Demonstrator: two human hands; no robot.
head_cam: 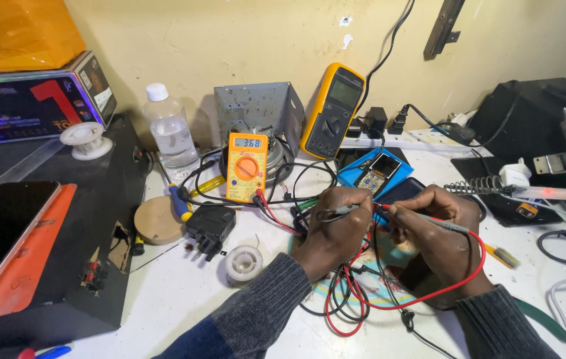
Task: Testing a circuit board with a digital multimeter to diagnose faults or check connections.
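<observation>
Just below the blue phone board [375, 174], the left hand [336, 226] pinches the black probe [337, 213] pointing toward 3 o'clock, while the right hand [437, 229] grips the red probe [429, 221] pointing toward 9 o'clock, tips nearly meeting.

left hand [336, 229] gripping black probe [337, 213], right hand [432, 226] gripping red probe [439, 223], orange multimeter [246, 166]

Electronics repair bench: two multimeters [246, 166] [331, 111], soldering iron [549, 193], solder spools [243, 264], power strip [406, 139], leads [363, 299] all over the table [183, 299].
</observation>
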